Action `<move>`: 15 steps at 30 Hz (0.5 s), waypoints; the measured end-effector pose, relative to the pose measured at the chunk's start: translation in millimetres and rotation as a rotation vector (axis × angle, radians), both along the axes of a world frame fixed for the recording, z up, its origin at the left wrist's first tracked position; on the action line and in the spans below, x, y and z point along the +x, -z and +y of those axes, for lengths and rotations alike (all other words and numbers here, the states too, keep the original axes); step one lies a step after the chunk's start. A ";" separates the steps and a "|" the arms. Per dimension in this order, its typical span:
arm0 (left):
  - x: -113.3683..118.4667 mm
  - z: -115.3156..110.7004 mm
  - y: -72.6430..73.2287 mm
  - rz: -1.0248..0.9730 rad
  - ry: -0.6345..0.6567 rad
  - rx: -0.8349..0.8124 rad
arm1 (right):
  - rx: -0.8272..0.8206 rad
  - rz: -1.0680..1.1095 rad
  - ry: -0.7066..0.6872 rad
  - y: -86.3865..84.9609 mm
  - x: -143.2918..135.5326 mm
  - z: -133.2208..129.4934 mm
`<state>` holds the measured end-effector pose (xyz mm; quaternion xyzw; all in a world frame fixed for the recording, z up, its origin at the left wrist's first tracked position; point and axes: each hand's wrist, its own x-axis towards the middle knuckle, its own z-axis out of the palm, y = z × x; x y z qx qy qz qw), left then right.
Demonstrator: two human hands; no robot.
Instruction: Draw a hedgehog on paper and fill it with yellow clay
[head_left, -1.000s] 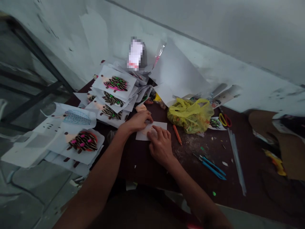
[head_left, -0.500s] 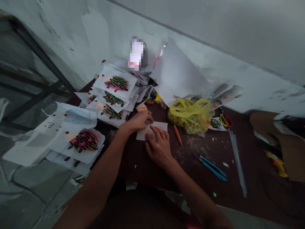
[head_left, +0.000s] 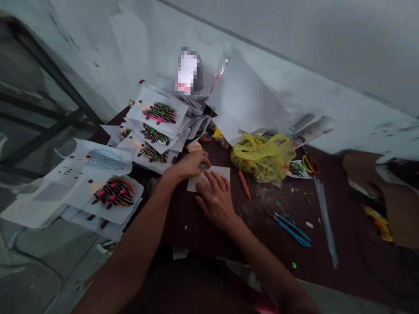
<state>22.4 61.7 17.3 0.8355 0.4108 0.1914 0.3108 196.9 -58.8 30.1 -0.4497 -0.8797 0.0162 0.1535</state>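
Observation:
A small white sheet of paper (head_left: 193, 186) lies on the dark table, with a faint pale pinkish shape on it, mostly hidden by my fingers. My left hand (head_left: 192, 165) rests at the sheet's upper left edge, its fingers bent together; whatever is between them is hidden. Across the middle of the sheet, my right hand (head_left: 216, 192) lies with fingers stretched out and pressing on the pale shape. Just behind my left hand is a peach-coloured lump (head_left: 194, 147), perhaps modelling clay. An orange stick-like tool (head_left: 244, 184) lies right of the paper.
Stacked paper sheets with hedgehog pictures (head_left: 160, 112) stand at the left, and another hedgehog picture (head_left: 113, 192) lies nearer. A yellow plastic bag (head_left: 263, 157), scissors (head_left: 309, 162), blue thread snips (head_left: 293, 229) and clear sticks (head_left: 326, 222) lie right. A lit phone (head_left: 187, 72) leans against the wall.
My right hand has shifted slightly left on the paper, its thumb a little farther from the fingers. My left hand stays almost where it was.

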 end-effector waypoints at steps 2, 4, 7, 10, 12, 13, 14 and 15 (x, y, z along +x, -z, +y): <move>-1.0 -0.2 -1.4 -0.010 0.003 -0.002 | 0.034 0.056 -0.020 -0.2 2.4 -1.1; -2.7 -0.4 -3.2 -0.012 0.004 -0.011 | 0.059 0.097 0.010 -1.1 4.4 -1.8; -6.4 -0.2 -5.4 -0.022 0.027 -0.035 | 0.045 0.099 0.074 -2.4 5.8 -1.1; -10.2 1.1 -6.3 -0.046 0.073 -0.051 | 0.018 0.076 0.062 -2.6 5.8 0.4; -11.6 1.9 -6.6 -0.057 0.089 -0.058 | 0.004 0.061 0.051 -2.1 5.3 0.9; -12.0 2.1 -6.9 -0.060 0.092 -0.059 | -0.007 0.053 0.050 -1.7 4.9 1.0; -12.2 2.1 -7.2 -0.061 0.093 -0.060 | -0.020 0.044 0.051 -1.3 4.4 1.0; -12.2 2.0 -7.6 -0.062 0.094 -0.060 | -0.034 0.034 0.053 -0.9 3.8 1.0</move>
